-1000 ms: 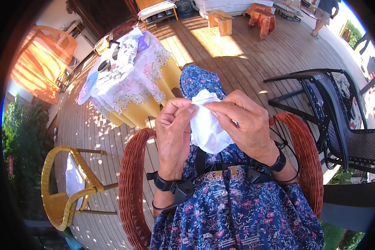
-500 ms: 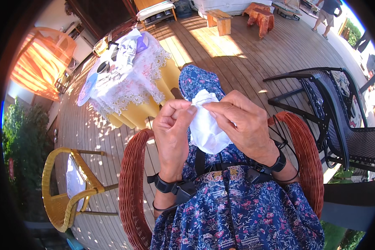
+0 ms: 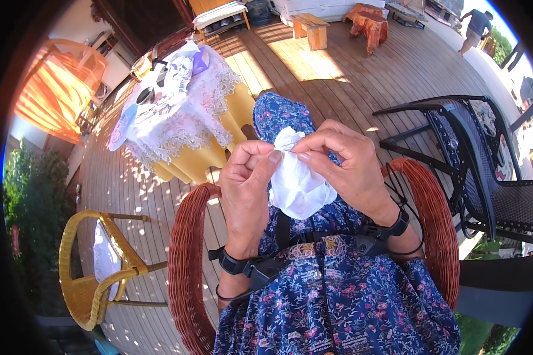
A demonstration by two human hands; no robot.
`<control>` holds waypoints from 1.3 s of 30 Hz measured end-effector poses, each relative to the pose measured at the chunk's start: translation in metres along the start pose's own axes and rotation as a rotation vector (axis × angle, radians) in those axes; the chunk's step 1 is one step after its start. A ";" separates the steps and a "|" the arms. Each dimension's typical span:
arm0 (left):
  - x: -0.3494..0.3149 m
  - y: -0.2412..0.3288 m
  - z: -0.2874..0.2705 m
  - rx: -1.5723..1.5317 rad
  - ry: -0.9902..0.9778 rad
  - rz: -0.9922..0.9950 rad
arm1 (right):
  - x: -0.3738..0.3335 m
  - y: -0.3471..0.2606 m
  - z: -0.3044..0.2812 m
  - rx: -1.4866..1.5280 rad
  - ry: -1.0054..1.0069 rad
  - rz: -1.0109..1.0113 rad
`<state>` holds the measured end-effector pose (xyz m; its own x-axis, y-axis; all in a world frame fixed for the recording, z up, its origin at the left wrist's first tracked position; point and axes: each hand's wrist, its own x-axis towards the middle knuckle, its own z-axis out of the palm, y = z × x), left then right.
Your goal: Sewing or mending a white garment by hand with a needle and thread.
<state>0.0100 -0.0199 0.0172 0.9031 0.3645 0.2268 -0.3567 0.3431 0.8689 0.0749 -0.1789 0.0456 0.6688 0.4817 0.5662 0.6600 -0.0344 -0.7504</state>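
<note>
White cloth (image 3: 305, 192) hangs in front of you, bunched above your lap between both hands, its narrow gathered end far and its fuller end near. At the left, a yellow wicker chair (image 3: 80, 290) stands on the plank deck (image 3: 343, 97), with a cloth-covered table (image 3: 177, 131) farther off. Your left hand (image 3: 243, 177) has thumb and forefinger closed on the cloth's left edge by its far end, the other fingers curled in. That pinch seems to take in little fabric, so a sideways tug could pull the edge free. A thin dark line (image 3: 285, 148) crosses the fabric between your fingertips; I can't tell whether it is thread, needle or crease. If it is a needle, your left thumb lies close enough to be pricked should the right fingers slip. Your right hand (image 3: 350, 163) has thumb and forefinger drawn almost together over the cloth's far right; what they grip, if anything, I cannot tell. Farther right, a black cable (image 3: 422, 232) loops by your right wristband (image 3: 397, 226), near the red-brown wicker armrest (image 3: 438, 225); a wide swing of that arm could snag it and jerk the fabric.
</note>
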 end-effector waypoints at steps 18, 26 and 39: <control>0.004 0.007 -0.007 -0.073 -0.074 -0.200 | 0.005 0.011 -0.009 0.144 -0.128 0.051; 0.004 0.009 -0.005 -0.066 -0.087 -0.203 | 0.006 0.014 -0.012 0.145 -0.150 0.053; 0.001 0.009 -0.008 -0.055 -0.120 -0.251 | 0.005 0.020 -0.010 0.327 -0.204 0.107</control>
<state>0.0062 -0.0096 0.0217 0.9856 0.1581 0.0606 -0.1275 0.4575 0.8800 0.0950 -0.1861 0.0366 0.6250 0.6554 0.4240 0.4246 0.1703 -0.8892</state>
